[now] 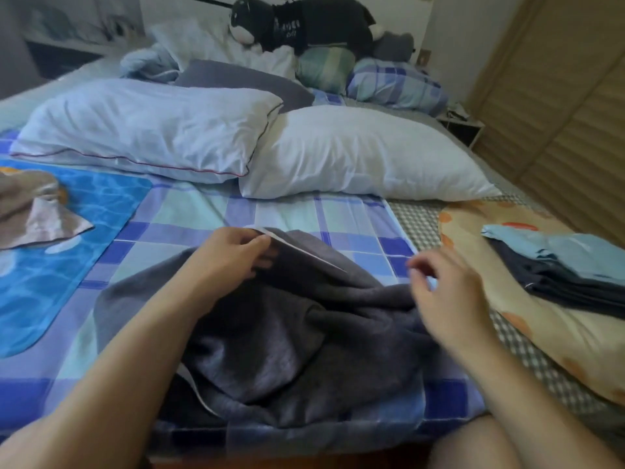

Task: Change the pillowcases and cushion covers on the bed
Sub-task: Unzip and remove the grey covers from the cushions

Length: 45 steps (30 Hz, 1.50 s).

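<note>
Fabric on this grey pillowcase (270,333) looks floppy; left hand (233,252) pinches its hem, right hand (446,292) hovers loosely curled, empty.

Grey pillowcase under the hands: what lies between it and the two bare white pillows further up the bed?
In the head view, only checked blue bedsheet lies between the grey pillowcase and the white pillows. The left hand pinches its edge.

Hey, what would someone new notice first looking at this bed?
Probably the grey cover bunched in the near middle, its edge pinched by the left hand while the right hand hovers beside it. Behind lie two bare white pillows, and a black plush cat sits at the head.
</note>
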{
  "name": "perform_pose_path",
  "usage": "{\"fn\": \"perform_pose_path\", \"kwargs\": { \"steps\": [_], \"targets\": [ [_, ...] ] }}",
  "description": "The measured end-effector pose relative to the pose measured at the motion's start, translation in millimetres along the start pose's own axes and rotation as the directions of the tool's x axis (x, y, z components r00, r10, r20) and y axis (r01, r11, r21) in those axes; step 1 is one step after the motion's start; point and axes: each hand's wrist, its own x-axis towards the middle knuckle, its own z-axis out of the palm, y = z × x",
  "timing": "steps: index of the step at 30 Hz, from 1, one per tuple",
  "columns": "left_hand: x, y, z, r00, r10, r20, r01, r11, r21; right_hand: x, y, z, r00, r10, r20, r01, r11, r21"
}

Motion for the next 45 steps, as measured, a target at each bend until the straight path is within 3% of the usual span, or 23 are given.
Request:
{"fn": "perform_pose_path", "kwargs": {
  "steps": [2, 3, 5, 7, 10, 13, 15, 17, 19, 20, 21, 23, 25, 26, 28, 30, 32, 34, 36, 38, 39, 42, 45],
  "targets": [
    [-4.0, 1.2, -10.0, 0.999, 0.047, -0.018, -0.044, 0.988, 0.149, -8.4, -37.5, 18.7, 0.931, -0.297, 0.211, 0.294, 0.955, 0.045],
    [-7.5, 2.2, -13.3, 0.997, 0.063, -0.039, -0.053, 0.978, 0.2, -9.9, -50.4, 32.8, 0.881, -0.364, 0.302, 0.376, 0.926, 0.019],
    [-13.0, 2.1, -15.1, 0.99, 0.116, -0.078, -0.084, 0.941, 0.328, -1.0, -58.7, 62.2, 0.852, -0.331, 0.405, 0.39, 0.918, -0.071],
    [-11.2, -3.7, -16.9, 0.976, 0.178, -0.123, -0.107, 0.889, 0.445, 20.0, -57.9, 85.1, 0.864, -0.205, 0.46, 0.277, 0.956, -0.095],
    [-8.9, -17.7, -33.0, 0.984, 0.153, -0.094, -0.08, 0.842, 0.534, 60.2, -57.4, 89.4, 0.908, 0.066, 0.415, -0.068, 0.998, -0.01],
    [-1.8, -41.3, -54.6, 0.998, 0.064, -0.004, -0.027, 0.475, 0.88, 101.3, -44.2, 68.4, 0.963, 0.197, 0.186, -0.196, 0.98, -0.025],
    [7.3, -55.3, -66.8, 0.989, 0.123, -0.079, 0.024, 0.401, 0.916, 124.7, -31.5, 53.6, 0.939, 0.287, 0.192, -0.288, 0.957, -0.019],
    [16.4, -55.6, -76.6, 0.897, 0.356, -0.26, 0.064, 0.478, 0.876, 139.2, -9.4, 51.9, 0.884, 0.394, 0.251, -0.404, 0.915, -0.011],
    [21.7, -47.2, -73.9, 0.714, 0.565, -0.413, 0.051, 0.546, 0.836, 142.1, 6.6, 57.0, 0.837, 0.439, 0.326, -0.482, 0.874, 0.062],
    [20.2, -39.2, -65.4, 0.64, 0.646, -0.416, -0.031, 0.562, 0.826, 139.5, 8.9, 60.0, 0.806, 0.436, 0.4, -0.516, 0.849, 0.116],
    [16.1, -32.0, -52.2, 0.615, 0.7, -0.364, -0.174, 0.57, 0.803, 135.7, 9.6, 62.7, 0.786, 0.402, 0.469, -0.524, 0.837, 0.161],
    [-0.5, -23.8, -18.9, 0.685, 0.724, -0.084, -0.5, 0.55, 0.668, 126.3, 2.8, 66.9, 0.859, 0.224, 0.46, -0.349, 0.915, 0.205],
    [-14.6, -33.0, 9.8, 0.725, 0.643, 0.247, -0.639, 0.494, 0.589, 111.5, -9.6, 69.3, 0.932, 0.011, 0.364, -0.067, 0.988, 0.141],
    [-13.6, -42.9, 19.0, 0.725, 0.599, 0.339, -0.652, 0.44, 0.618, 97.7, -18.1, 70.2, 0.928, -0.104, 0.358, 0.062, 0.99, 0.127],
    [0.0, -62.1, 22.7, 0.777, 0.531, 0.339, -0.564, 0.347, 0.75, 63.0, -37.0, 69.7, 0.818, -0.339, 0.465, 0.34, 0.937, 0.085],
    [15.2, -73.9, 16.2, 0.881, 0.414, 0.228, -0.392, 0.37, 0.842, 34.8, -43.0, 78.9, 0.716, -0.418, 0.56, 0.541, 0.839, -0.065],
    [25.8, -86.8, 9.5, 0.93, 0.335, 0.153, -0.297, 0.438, 0.848, 30.7, -34.3, 90.3, 0.724, -0.433, 0.537, 0.612, 0.762, -0.211],
    [31.1, -96.9, 6.3, 0.937, 0.33, 0.116, -0.271, 0.475, 0.838, 38.5, -28.5, 83.6, 0.806, -0.43, 0.406, 0.532, 0.827, -0.18],
    [34.3, -100.4, 2.5, 0.925, 0.368, 0.09, -0.277, 0.497, 0.822, 45.7, -20.1, 64.7, 0.921, -0.339, 0.194, 0.354, 0.934, -0.046],
    [35.7, -102.9, -1.0, 0.921, 0.385, 0.048, -0.269, 0.542, 0.796, 42.2, -9.6, 42.2, 0.971, -0.236, 0.029, 0.234, 0.97, 0.067],
    [36.4, -103.2, -2.8, 0.929, 0.369, 0.033, -0.252, 0.564, 0.786, 35.9, -4.9, 33.6, 0.981, -0.194, 0.033, 0.19, 0.977, 0.094],
    [36.6, -97.6, -3.9, 0.934, 0.357, -0.005, -0.227, 0.606, 0.762, 13.5, 14.4, 28.7, 0.963, -0.019, 0.268, -0.014, 0.992, 0.122],
    [18.7, -77.4, 14.8, 0.874, 0.47, 0.121, -0.401, 0.56, 0.725, -3.9, 17.5, 28.3, 0.937, 0.161, 0.31, -0.223, 0.959, 0.176]
  ]
}}
